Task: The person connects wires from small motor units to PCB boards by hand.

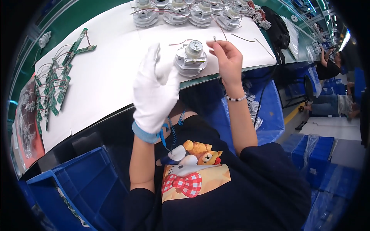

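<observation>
A round white motor assembly (191, 57) with a silver motor on top stands near the table's front edge. A thin red wire with a small white plug (172, 44) extends from its left side. My left hand (156, 88), in a white glove with a blue wrist strap, hovers just left of the assembly. Its thumb and fingers are apart, with nothing visible between them. To the right of the assembly, my bare right hand (228, 57) is closed in a pinch. A small pale wire end (214, 38) pokes up from its fingertips; the rest is hidden.
Several similar motor assemblies (175, 14) line the table's far side, beside bundled wires (259, 15) and a black bag (275, 29). Green circuit boards (54, 82) with wires lie at left. Blue bins (83, 184) stand below the table. Other people (329, 63) are at far right.
</observation>
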Tool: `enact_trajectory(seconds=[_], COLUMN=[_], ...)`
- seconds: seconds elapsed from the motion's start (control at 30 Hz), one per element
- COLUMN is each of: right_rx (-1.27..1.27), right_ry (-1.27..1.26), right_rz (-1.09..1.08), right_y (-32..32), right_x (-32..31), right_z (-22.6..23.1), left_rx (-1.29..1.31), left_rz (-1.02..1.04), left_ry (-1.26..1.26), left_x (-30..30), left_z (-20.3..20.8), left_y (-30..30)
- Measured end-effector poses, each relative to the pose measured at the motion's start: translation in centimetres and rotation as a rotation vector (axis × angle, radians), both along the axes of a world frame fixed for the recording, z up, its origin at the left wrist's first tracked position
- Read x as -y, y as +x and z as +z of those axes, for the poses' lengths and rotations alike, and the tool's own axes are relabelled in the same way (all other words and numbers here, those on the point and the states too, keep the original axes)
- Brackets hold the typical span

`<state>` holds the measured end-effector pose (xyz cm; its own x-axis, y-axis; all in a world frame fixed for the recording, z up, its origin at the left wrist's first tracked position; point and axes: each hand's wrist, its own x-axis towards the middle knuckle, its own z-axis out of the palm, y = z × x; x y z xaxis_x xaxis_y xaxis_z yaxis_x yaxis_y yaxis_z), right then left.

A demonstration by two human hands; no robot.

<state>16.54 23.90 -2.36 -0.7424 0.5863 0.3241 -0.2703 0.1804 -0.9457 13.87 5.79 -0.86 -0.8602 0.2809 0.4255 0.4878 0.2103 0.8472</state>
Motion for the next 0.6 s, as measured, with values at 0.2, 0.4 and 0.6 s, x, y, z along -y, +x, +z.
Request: enact_trajectory(seconds=[0.2, 0.4, 0.6], right_rx=[0.181, 0.197, 0.195], right_ry=[-0.136, -0.145, -0.231], right_rz=[0.166, 0.15, 0.147], right_y=[5.5, 4.5, 4.2], right_x=[3.4, 3.3, 3.8], right_z=[1.3, 0.0, -0.6], left_rx=[0.11, 0.096, -0.038], left_rz=[-0.328, -0.344, -0.249], left_ry=[0.026, 0.126, 0.0], left_x=[-1.6, -2.4, -2.4], left_z=[-2.2, -1.2, -1.5], left_y=[-1.7, -0.8, -1.0])
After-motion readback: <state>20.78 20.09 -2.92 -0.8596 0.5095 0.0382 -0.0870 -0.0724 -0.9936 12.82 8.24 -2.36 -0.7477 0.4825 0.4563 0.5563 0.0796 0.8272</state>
